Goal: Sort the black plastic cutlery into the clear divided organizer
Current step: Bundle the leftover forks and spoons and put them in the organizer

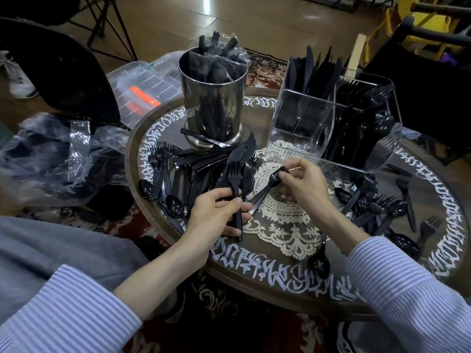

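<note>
Left hand [216,212] grips several black plastic forks [233,179], right hand [300,184] pinches one black plastic fork [267,186] over the round tabletop's [280,289] centre.

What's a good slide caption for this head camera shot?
Left hand holds gathered black forks, right hand pinches another fork, the clear divided organizer behind.

white ornamental lettering round the rim of the round table [142,138], none of it readable
</note>
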